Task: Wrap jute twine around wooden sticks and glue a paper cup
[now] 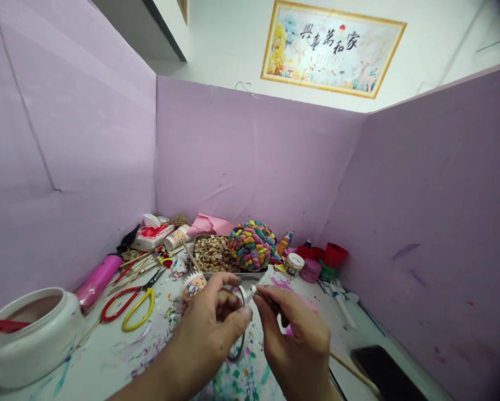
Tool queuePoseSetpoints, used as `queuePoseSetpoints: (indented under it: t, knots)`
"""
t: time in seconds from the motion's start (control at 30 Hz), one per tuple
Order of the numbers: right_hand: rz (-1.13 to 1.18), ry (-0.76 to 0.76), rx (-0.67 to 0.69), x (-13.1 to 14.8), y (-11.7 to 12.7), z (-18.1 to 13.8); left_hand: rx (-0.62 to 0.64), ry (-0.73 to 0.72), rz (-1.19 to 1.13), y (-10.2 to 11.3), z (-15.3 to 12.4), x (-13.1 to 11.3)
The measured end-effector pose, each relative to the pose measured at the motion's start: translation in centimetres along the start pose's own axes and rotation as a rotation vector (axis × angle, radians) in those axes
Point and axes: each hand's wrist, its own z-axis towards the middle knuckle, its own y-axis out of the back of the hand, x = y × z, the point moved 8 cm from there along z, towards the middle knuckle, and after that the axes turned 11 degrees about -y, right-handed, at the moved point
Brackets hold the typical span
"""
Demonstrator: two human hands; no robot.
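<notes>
Over the middle of the paint-stained table, my left hand [211,326] is closed, its thumb and fingers round a small white strip [249,295]. My right hand [295,333] pinches the same strip from the other side with thumb and fingertips. What the strip is made of cannot be told. A thin dark loop [237,355] shows below and behind my left fingers; whether it is held is hidden. Just beyond my left hand is a patterned paper cup [192,285]. Farther back, a multicoloured knobbly ball [253,246] rests by a tray of brownish flakes [213,254].
Red-and-yellow scissors [138,301], a pink bottle [100,280] and a white pot [37,340] lie or stand left. A dark phone [386,372] lies right. Small jars [311,270] and red cups [334,255] stand at the back right. Purple panels [250,150] enclose the table.
</notes>
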Motion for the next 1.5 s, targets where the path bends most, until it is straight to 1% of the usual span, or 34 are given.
queuePoseSetpoints:
  t: [0.17,0.33,0.47,0.57,0.67,0.83,0.9,1.0,1.1,1.17,1.4,1.5]
  knots:
    - [-0.011,0.044,0.019,0.4,-0.3,-0.2,0.016,0.04,-0.153,-0.8,0.2,1.0]
    - [-0.043,0.092,-0.012,0.9,-0.2,-0.3,0.036,0.081,-0.298,-1.6,0.1,1.6]
    - [-0.034,0.101,-0.061,0.8,-0.1,-0.3,-0.046,0.136,-0.32,-1.4,0.0,2.1]
    - [-0.005,0.109,-0.069,0.8,-0.2,-0.2,-0.101,0.176,-0.349,-1.2,-0.2,2.2]
    - [-0.024,0.129,-0.065,0.9,-0.4,-0.4,-0.119,0.2,-0.393,-1.3,-0.3,2.1]
    - [-0.148,0.192,-0.072,1.2,-0.9,-0.8,-0.109,0.26,-0.452,-1.7,-0.5,2.5]
    - [-0.131,0.194,-0.062,1.2,-1.0,-0.9,-0.1,0.265,-0.482,-1.9,-0.5,2.6]
    - [-0.001,0.11,0.005,0.7,-1.2,-0.6,-0.109,0.263,-0.496,-2.1,-0.5,2.8]
    - [0.141,-0.053,0.099,-0.3,-1.7,-0.4,-0.119,0.248,-0.486,-2.1,-0.5,2.9]
    - [0.188,-0.141,0.143,-0.8,-2.0,-0.4,-0.118,0.233,-0.481,-2.1,-0.4,2.9]
    - [0.29,-0.338,0.217,-2.1,-2.6,-0.6,-0.111,0.237,-0.433,-1.9,-0.1,3.0]
    - [0.396,-0.48,0.263,-2.8,-3.0,-0.7,-0.097,0.232,-0.395,-1.5,0.1,3.0]
